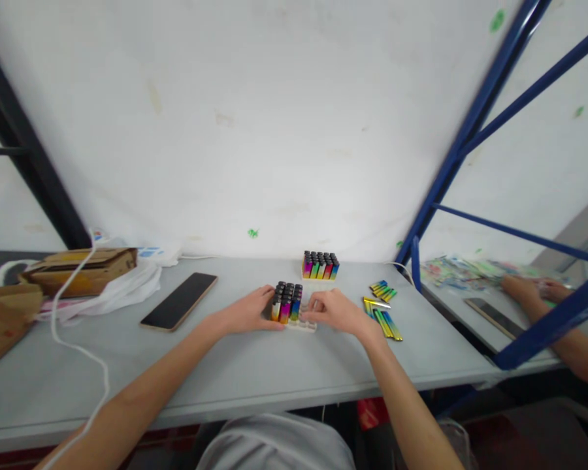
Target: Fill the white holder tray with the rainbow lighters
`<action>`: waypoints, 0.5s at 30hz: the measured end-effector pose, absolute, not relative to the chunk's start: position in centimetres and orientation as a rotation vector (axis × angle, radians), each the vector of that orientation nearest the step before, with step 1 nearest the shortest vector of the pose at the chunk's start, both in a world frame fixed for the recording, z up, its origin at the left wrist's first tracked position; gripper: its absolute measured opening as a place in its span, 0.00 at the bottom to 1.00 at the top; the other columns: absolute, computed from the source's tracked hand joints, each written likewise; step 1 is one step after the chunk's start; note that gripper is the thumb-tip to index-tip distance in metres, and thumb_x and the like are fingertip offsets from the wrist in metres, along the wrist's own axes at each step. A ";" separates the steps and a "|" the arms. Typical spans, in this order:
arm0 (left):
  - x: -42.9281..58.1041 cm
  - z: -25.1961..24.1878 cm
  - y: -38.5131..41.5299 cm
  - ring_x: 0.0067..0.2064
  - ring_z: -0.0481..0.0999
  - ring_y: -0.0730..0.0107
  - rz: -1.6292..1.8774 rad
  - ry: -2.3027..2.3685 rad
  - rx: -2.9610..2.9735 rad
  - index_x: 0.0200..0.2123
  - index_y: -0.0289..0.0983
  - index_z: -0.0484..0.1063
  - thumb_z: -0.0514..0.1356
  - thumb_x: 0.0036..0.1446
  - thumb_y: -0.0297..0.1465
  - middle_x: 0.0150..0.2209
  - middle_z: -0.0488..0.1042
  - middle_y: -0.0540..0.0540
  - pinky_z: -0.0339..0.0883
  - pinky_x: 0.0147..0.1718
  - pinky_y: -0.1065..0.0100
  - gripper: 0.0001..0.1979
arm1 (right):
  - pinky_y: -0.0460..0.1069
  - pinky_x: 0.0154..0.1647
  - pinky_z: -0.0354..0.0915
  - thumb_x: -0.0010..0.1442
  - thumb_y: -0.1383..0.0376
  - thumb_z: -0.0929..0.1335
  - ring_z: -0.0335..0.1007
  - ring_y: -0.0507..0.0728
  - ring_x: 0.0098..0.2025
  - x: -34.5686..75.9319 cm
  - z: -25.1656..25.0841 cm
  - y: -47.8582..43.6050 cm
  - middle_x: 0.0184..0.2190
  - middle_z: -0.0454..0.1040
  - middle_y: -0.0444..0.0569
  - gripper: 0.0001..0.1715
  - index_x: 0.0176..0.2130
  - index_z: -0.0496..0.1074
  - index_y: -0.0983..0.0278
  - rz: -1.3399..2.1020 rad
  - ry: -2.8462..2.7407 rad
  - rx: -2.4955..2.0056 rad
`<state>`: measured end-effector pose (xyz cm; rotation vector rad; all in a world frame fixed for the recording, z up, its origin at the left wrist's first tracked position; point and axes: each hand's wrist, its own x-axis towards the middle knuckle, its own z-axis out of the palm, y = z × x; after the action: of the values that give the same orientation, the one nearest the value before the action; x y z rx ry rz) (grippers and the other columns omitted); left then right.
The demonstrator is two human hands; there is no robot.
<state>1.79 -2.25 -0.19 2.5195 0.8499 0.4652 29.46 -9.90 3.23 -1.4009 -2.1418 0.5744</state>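
A white plastic tray (304, 324) sits on the table in front of me, with several upright lighters (287, 303) in its left part and bare slots to the right. The lighters have black tops and shiny rainbow bodies. My left hand (249, 310) grips the tray from the left, thumb along its front edge and fingers behind. Over the right-hand slots, my right hand (336, 310) has its fingers curled and pressed together; whatever is in them is hidden. To the right of that hand lie loose shiny lighters (386, 324) in blue, green and gold.
A full block of lighters (320, 266) stands near the wall. On the left are a phone (180, 301), an opened cardboard box (85, 271), a plastic bag and a white cable (78, 349). A blue metal frame (451, 166) divides off another person's hands (524, 294) on the right.
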 end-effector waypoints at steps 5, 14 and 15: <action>1.8 0.0 -2.2 0.62 0.73 0.43 0.443 0.867 2.529 0.60 0.40 0.72 0.71 0.55 0.55 0.61 0.73 0.37 0.66 0.65 0.51 0.37 | 0.48 0.32 0.68 0.59 0.67 0.76 0.79 0.58 0.28 37.3 4.5 -10.2 0.26 0.83 0.46 0.01 0.35 0.82 0.59 0.415 -1.965 -1.614; 1.7 0.0 -2.2 0.63 0.72 0.43 0.416 0.895 2.534 0.59 0.41 0.73 0.70 0.55 0.56 0.61 0.72 0.38 0.64 0.67 0.52 0.37 | 0.53 0.48 0.73 0.55 0.69 0.76 0.84 0.64 0.45 45.9 3.5 -9.9 0.43 0.87 0.54 0.13 0.42 0.86 0.61 0.223 -1.940 -2.102; 1.7 0.0 -2.2 0.64 0.72 0.43 0.414 0.895 2.534 0.59 0.40 0.73 0.70 0.55 0.56 0.61 0.72 0.38 0.64 0.67 0.52 0.36 | 0.53 0.49 0.73 0.55 0.70 0.75 0.83 0.64 0.46 45.7 3.2 -9.6 0.43 0.87 0.53 0.12 0.41 0.86 0.61 0.208 -1.967 -2.116</action>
<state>1.70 -2.16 -0.02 2.5339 0.8954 0.4142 45.73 -9.65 3.16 -2.1161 -1.9669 0.2081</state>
